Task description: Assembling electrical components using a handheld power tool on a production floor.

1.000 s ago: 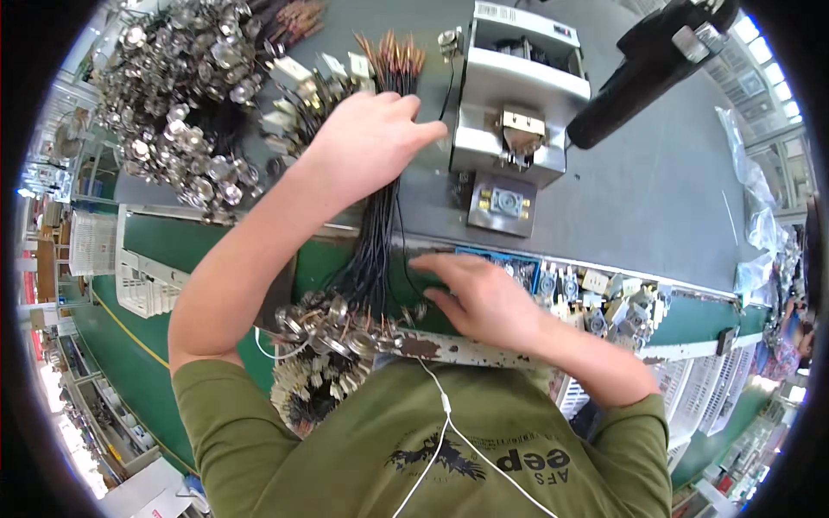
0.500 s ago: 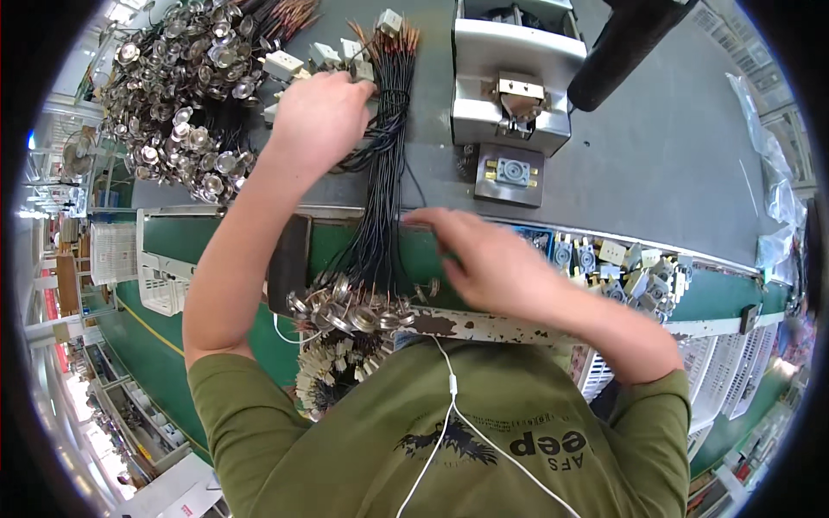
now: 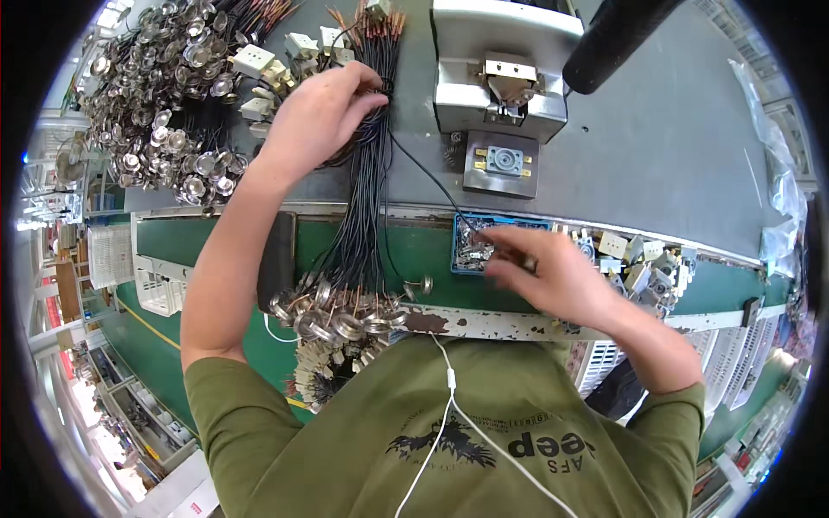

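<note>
A bundle of black wires with coppery ends lies across the bench edge, round metal caps on its near end. My left hand has its thumb and fingers closed on the bundle's upper part. One black wire stretches out of the bundle to my right hand, whose fingertips are closed on it. Beneath those fingertips sits a blue tray of small metal pieces, partly covered by the hand. Just beyond, a metal block carries a grey switch-like part with brass tabs.
A metal press stands behind the block, with a black bar to its right. White connector blocks lie left of the bundle, beside a large heap of capped wires. More connectors are piled at right.
My right hand has moved right from the bundle to over the blue tray, drawing one wire out with it. The left hand has shifted from the connectors onto the bundle.
</note>
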A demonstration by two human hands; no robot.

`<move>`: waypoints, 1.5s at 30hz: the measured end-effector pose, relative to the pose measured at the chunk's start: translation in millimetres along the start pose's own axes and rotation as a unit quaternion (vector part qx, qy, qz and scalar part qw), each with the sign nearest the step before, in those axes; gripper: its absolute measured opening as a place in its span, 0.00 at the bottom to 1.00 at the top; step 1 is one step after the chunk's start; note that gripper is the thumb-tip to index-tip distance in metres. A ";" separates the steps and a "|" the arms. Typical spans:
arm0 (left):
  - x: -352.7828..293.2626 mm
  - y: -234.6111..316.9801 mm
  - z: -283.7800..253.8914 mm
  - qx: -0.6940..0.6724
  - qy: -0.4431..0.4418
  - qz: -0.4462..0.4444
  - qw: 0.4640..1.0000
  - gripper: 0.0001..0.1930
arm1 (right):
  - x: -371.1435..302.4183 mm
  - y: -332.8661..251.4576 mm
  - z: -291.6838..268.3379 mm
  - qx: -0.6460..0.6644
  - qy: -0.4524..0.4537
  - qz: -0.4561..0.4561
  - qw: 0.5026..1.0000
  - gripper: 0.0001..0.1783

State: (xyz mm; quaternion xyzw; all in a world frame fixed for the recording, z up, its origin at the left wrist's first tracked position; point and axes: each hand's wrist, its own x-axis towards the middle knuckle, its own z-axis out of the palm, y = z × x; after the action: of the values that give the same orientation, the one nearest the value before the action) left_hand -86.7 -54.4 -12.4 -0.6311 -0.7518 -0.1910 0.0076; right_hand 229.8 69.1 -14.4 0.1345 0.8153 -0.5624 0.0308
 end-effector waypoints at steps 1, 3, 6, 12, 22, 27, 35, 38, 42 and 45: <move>0.0 1.8 -3.5 -0.016 0.038 0.026 0.999 0.12 | 2.7 -3.5 -6.7 -0.151 0.054 -0.123 0.979 0.16; -2.7 16.4 -15.5 -0.047 0.088 0.039 0.994 0.10 | 12.7 -32.1 -27.7 -0.213 0.063 -0.151 0.963 0.15; -4.9 52.0 -26.8 -0.104 0.042 0.078 0.991 0.12 | 21.0 -26.3 -42.9 -0.337 0.051 -0.124 0.932 0.13; 22.2 81.6 -1.1 -0.069 -0.013 0.172 0.983 0.12 | 9.3 29.1 -29.9 -0.245 0.182 -0.125 0.944 0.19; 33.5 90.6 36.0 -0.026 -0.021 0.201 0.979 0.07 | -13.9 33.7 -8.6 -0.093 0.194 -0.085 0.973 0.30; 30.9 91.7 36.3 -0.039 -0.016 0.227 0.973 0.04 | -14.7 37.1 -6.8 -0.090 0.199 -0.102 0.970 0.30; 29.6 90.8 41.4 -0.073 -0.021 0.189 0.979 0.06 | -13.2 38.3 -2.6 -0.057 0.212 -0.138 0.966 0.29; 29.2 91.6 38.9 -0.087 -0.027 0.173 0.981 0.07 | -13.2 36.6 -3.6 -0.051 0.207 -0.117 0.970 0.29; 35.2 94.4 -7.0 -0.247 0.014 0.129 0.960 0.12 | -16.6 45.5 -6.3 -0.046 0.228 -0.123 0.965 0.29; 13.0 31.8 -86.4 -0.239 0.085 0.198 0.947 0.19 | -19.2 31.8 -10.4 -0.081 0.179 -0.111 0.974 0.33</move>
State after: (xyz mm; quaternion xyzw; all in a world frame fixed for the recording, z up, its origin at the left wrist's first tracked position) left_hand -78.9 -63.5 79.7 -0.7320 -0.5404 -0.4127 -0.0424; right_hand 257.4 85.7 -35.6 0.1384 0.8602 -0.4614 -0.1674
